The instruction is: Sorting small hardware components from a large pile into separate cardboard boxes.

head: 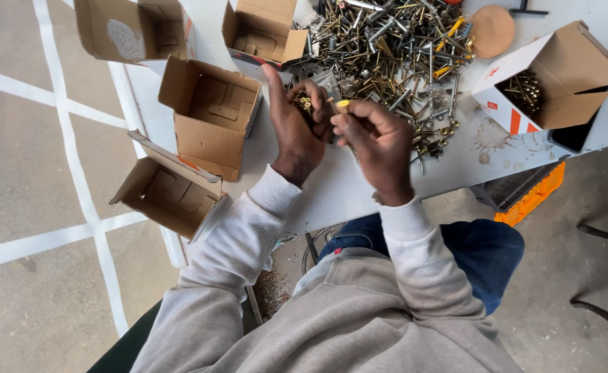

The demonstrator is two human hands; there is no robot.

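the left hand [296, 131] cups a small heap of brass screws [304, 103] at centre frame, and the right hand [376, 141] pinches one gold screw [343, 105] beside it; tilting the palm could spill them off the desk [331, 186]. the four open boxes [211, 114] at upper left look empty; the box at upper right [553, 76] holds screws.

Four open cardboard boxes [211, 114] sit empty on the white bench [345, 190], left of the left hand [297, 128]. Right of the right hand [376, 141] stands a tipped box of brass screws [549, 86], a round wooden disc [492, 30] beyond it. An orange crate [535, 197] rests on the floor below.
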